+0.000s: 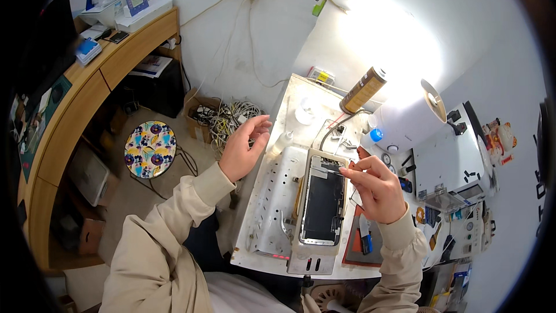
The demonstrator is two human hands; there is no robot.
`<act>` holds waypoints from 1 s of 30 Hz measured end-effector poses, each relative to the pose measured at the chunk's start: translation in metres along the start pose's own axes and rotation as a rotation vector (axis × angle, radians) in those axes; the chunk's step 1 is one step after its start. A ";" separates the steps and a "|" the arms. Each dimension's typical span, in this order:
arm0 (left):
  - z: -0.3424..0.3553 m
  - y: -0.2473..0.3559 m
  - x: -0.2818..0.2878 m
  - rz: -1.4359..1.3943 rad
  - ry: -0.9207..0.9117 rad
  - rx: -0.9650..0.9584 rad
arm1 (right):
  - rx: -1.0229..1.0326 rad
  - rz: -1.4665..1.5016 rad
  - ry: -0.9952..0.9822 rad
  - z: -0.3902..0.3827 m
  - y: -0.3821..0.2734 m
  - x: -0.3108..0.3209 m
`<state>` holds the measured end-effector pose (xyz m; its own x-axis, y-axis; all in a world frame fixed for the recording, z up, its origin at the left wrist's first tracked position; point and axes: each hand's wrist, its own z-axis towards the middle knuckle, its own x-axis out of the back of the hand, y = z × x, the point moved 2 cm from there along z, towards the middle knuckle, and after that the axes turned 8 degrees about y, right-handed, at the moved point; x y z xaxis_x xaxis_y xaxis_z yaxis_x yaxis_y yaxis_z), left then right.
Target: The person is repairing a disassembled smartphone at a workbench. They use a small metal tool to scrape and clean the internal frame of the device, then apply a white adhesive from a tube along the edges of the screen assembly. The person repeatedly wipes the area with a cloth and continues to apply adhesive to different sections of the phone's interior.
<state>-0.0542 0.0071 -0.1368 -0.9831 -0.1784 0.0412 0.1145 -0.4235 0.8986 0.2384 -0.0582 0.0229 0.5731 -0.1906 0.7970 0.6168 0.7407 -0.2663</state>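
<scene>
A phone screen assembly [322, 203] with a black back and white frame lies on a metal heating plate [310, 265] near the middle of the table. Above its upper part, my right hand [379, 188] pinches a thin silver metal tool [326, 170]. The tool's tip is over the screen; whether it touches, I cannot tell. My left hand [243, 148] is raised at the table's left edge, its fingers slightly bent, thumb apart, holding nothing. A small squeeze bottle [282, 143] stands close beside it. To the left of the screen runs a perforated metal housing [272, 203].
A brown spray can [363, 90] and a white cylindrical device [414, 113] stand at the back. A blue-capped bottle [376, 135] is nearer. Right of the plate lies a red-edged mat [354, 249] with a blue-handled tool [366, 242]. A patterned stool [150, 149] and tangled cables [237, 119] are left.
</scene>
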 end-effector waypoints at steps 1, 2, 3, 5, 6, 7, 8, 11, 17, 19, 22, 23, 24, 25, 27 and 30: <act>0.001 -0.003 0.001 -0.003 -0.020 0.013 | 0.010 0.002 -0.001 0.001 0.001 -0.001; 0.001 -0.005 0.002 -0.006 -0.041 0.025 | 0.019 0.003 -0.002 0.001 0.002 -0.001; 0.001 -0.007 0.001 0.011 -0.083 0.019 | 0.016 0.020 -0.002 0.000 0.004 -0.002; -0.003 -0.011 -0.004 0.045 -0.172 0.005 | 0.005 0.051 -0.002 -0.004 0.009 -0.004; -0.002 -0.011 -0.007 0.007 -0.212 0.015 | 0.005 0.055 0.002 -0.007 0.011 -0.005; -0.003 -0.012 -0.010 0.031 -0.239 -0.028 | 0.003 0.058 0.007 -0.009 0.013 -0.005; -0.006 -0.014 -0.013 0.054 -0.267 -0.071 | 0.000 0.058 0.012 -0.011 0.013 -0.004; -0.002 -0.016 -0.012 0.091 -0.284 -0.106 | 0.036 0.055 -0.001 -0.003 0.010 -0.003; 0.008 -0.028 -0.020 0.079 -0.316 -0.097 | 0.017 -0.014 -0.032 0.002 0.001 0.001; 0.010 -0.035 -0.022 0.063 -0.319 -0.094 | 0.035 -0.030 -0.043 0.006 -0.001 0.002; 0.009 -0.040 -0.024 0.124 -0.336 -0.113 | 0.063 -0.037 -0.059 0.008 0.002 0.003; 0.009 -0.041 -0.023 0.153 -0.335 -0.125 | 0.050 -0.033 -0.063 0.008 0.003 0.002; 0.009 -0.040 -0.023 0.178 -0.335 -0.138 | 0.035 -0.032 -0.068 0.007 0.004 0.002; 0.009 -0.039 -0.023 0.205 -0.332 -0.151 | 0.022 -0.030 -0.074 0.005 0.004 0.001; 0.009 -0.037 -0.022 0.122 -0.313 -0.142 | -0.044 -0.028 -0.074 -0.001 0.000 -0.001; 0.009 -0.027 -0.020 0.022 -0.264 -0.158 | -0.067 -0.005 -0.035 -0.003 -0.004 -0.001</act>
<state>-0.0388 0.0302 -0.1578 -0.9809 0.0393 0.1906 0.1366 -0.5590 0.8179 0.2373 -0.0627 0.0218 0.5513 -0.1713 0.8165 0.6554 0.6945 -0.2968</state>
